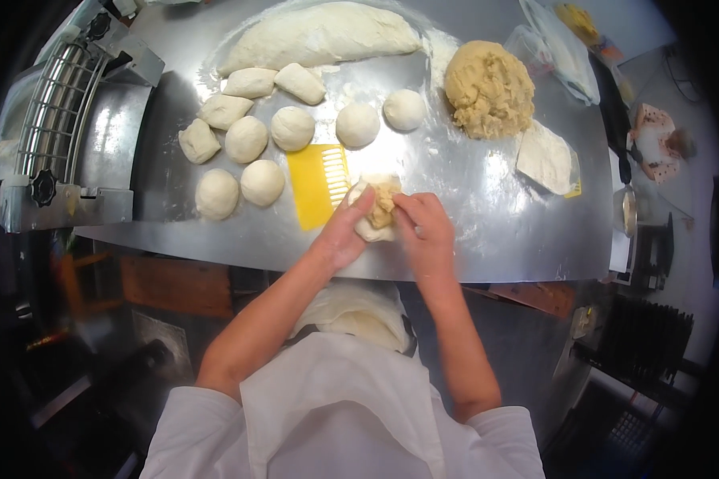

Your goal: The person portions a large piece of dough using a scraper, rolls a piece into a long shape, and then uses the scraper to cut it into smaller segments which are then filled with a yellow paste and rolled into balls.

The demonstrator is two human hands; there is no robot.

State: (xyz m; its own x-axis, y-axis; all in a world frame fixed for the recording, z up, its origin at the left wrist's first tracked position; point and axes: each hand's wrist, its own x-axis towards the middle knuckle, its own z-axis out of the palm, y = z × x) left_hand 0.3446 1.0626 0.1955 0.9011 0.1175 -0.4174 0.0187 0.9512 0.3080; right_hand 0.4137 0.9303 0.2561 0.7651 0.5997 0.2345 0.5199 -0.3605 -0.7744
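Observation:
My left hand [346,232] cradles a flattened piece of white dough [371,232], its thumb lying along the top. A lump of crumbly yellow-beige filling [383,206] sits on that dough. At the filling's right side, the curled fingers of my right hand [426,230] grip its edge; whether they also pinch the dough beneath is hidden. Just left of the held dough lies a yellow plastic scraper [308,185] with a slotted edge. Smooth dough balls rest beyond it, among them one ball [358,124] straight ahead. Farther right stands a big mound of the same filling [489,87].
A long dough log [329,36] lies at the back of the steel table [215,236], near several cut dough pieces [299,84]. A roller machine [54,120] stands left. Flour [545,158], plastic bags [560,54] and a sieve [628,209] are right. Another person [659,143] is beyond.

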